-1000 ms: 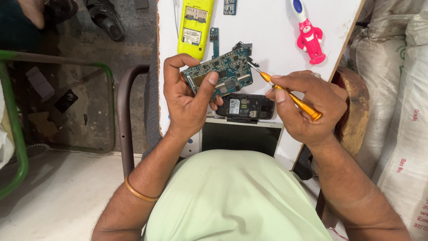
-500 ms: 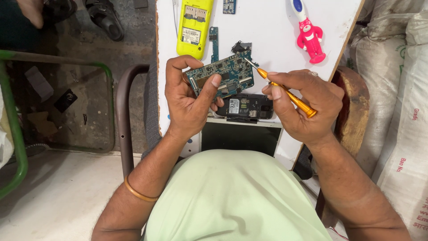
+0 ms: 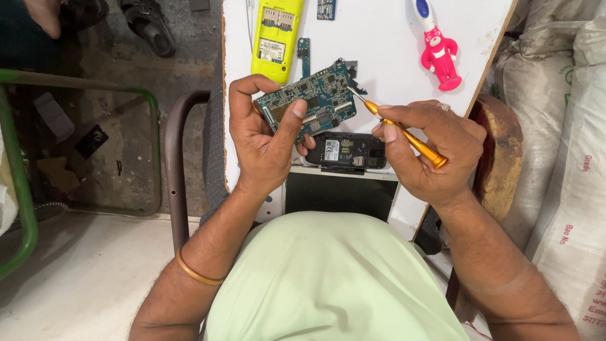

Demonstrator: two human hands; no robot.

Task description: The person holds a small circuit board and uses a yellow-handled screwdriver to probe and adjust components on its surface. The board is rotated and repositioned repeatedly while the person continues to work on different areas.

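Head view: a person seated at a white counter [image 3: 391, 57], seen from above, both hands raised over its near edge.
Left hand [image 3: 262, 139]: closed around a blue-green rectangular circuit board [image 3: 312, 101], thumb across its face, fingers curled behind its left end; the board is held tilted above the counter.
Right hand [image 3: 435, 148]: pinching a slim orange metal screwdriver [image 3: 404, 134] between thumb and fingers; its silver tip meets the right edge of the circuit board.
Under the hands: a black phone body [image 3: 347, 151] lying open side up at the counter's near edge, just below the board.
Further back on the counter: a yellow-green phone shell [image 3: 276, 38] beside a narrow blue-green board strip [image 3: 304, 53], and a small blue chip board [image 3: 326, 7] at the top edge.
Right side: a pink bear-shaped toothbrush [image 3: 439, 50] lying well apart from the board.
Wrist: a gold bangle [image 3: 192, 271] on the left forearm.
Surroundings: white woven sacks [image 3: 568, 158] at right, a green metal frame [image 3: 19, 177] at left.
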